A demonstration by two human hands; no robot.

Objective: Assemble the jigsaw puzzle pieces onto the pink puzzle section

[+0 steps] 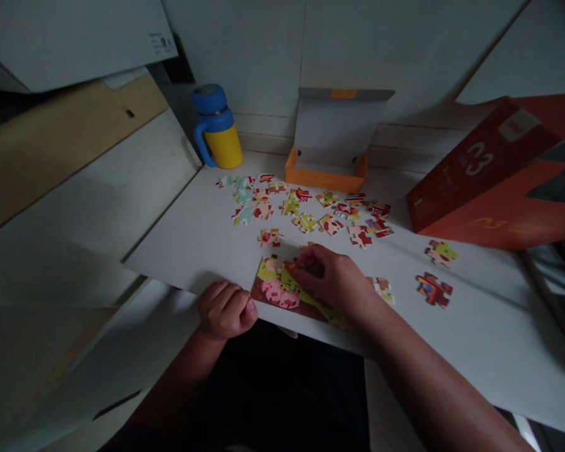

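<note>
A partly joined puzzle [277,290] with a pink and green picture lies at the near edge of the white table [475,326]. My right hand [332,279] rests on its upper right part, fingers pinched on a small piece I can barely make out. My left hand [226,309] is curled into a loose fist at the table edge, its thumb touching the puzzle's left corner. Several loose puzzle pieces [306,207] are scattered farther back. Two more loose pieces [434,289] lie to the right.
An open orange box [327,172] with its grey lid raised stands at the back. A yellow and blue bottle [219,129] stands at the back left. A large red box [489,169] leans at the right. White boards lie to the left.
</note>
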